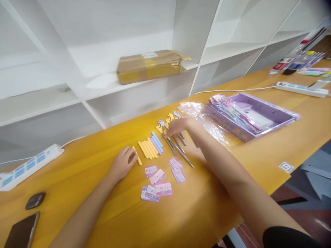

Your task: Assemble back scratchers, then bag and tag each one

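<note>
My left hand is curled at the near end of a row, its fingertips against a yellow tube-like handle. Beside it lie several more yellow handles, then purple and blue ones. My right hand reaches across the back scratchers, its fingers closed around one near its head; the fingertips are partly hidden. These back scratchers have metal rods and small hand-shaped heads in yellow and blue. Small printed cards in pink and purple lie scattered in front of the handles.
Clear plastic wrappers lie beside a purple box with packaged items inside. Power strips stand at left and far right. A phone and a dark case lie at left. A taped carton sits on the shelf behind.
</note>
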Demonstrator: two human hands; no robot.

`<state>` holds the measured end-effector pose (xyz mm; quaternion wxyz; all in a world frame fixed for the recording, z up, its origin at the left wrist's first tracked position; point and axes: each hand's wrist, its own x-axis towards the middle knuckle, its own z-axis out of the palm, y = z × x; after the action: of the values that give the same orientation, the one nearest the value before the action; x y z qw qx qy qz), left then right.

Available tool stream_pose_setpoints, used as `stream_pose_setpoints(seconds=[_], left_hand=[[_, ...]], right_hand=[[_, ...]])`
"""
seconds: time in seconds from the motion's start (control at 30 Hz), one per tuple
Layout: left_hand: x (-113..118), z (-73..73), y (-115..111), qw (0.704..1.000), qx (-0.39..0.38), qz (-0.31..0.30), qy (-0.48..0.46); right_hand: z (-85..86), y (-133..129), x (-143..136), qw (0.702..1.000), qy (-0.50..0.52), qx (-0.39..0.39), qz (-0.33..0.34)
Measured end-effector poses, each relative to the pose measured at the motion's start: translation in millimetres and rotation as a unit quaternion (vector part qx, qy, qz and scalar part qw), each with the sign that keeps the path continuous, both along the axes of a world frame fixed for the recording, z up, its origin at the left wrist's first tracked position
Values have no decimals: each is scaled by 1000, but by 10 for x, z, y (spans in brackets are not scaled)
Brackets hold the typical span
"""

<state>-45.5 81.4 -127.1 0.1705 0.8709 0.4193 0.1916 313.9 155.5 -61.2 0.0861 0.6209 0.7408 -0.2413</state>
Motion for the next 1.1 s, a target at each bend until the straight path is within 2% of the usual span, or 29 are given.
stream_pose_setpoints(seconds=[0.17, 0.27, 0.37, 0.5, 0.6, 0.63, 0.7, 0.77, 0.8, 0.87, 0.93, 0.97, 1.03, 1.1], left_hand=[[55, -75, -17, 996, 25, 87, 13], [44, -118, -17, 991, 17, 135, 17], [18, -114, 8, 986, 20, 159, 37], [-27, -74, 65, 989, 25, 137, 57], [-70, -63, 104, 993, 13, 116, 32], [-86, -64, 113, 994, 8, 104, 20], [-113, -70, 123, 997, 0, 71, -5], [-133, -72, 120, 998, -22, 46, -32], [-137, -70, 113, 998, -38, 38, -43], [-137, -56, 93, 996, -71, 26, -54], [-128, -36, 70, 995, -82, 13, -49], [-122, -27, 61, 996, -81, 6, -45], [-117, -21, 49, 996, -78, -2, -47], [-120, -29, 47, 995, -83, 1, -62]], right_hand=[[-91, -50, -299, 1000, -29, 1, -3], [-59, -78, -355, 999, -48, -19, -6], [7, -101, -371, 997, -71, -24, -7], [137, -158, -396, 996, -83, 15, -3], [241, -210, -398, 997, -61, 53, 12], [266, -225, -396, 997, -27, 67, 16], [291, -243, -398, 991, 101, 85, 5], [285, -246, -421, 952, 290, 89, -31], [273, -241, -442, 916, 386, 89, -53], [244, -221, -496, 824, 551, 92, -89], [219, -195, -549, 741, 657, 89, -111], [210, -182, -572, 711, 687, 87, -119], [193, -163, -603, 678, 718, 88, -131], [173, -150, -617, 662, 729, 94, -144]])
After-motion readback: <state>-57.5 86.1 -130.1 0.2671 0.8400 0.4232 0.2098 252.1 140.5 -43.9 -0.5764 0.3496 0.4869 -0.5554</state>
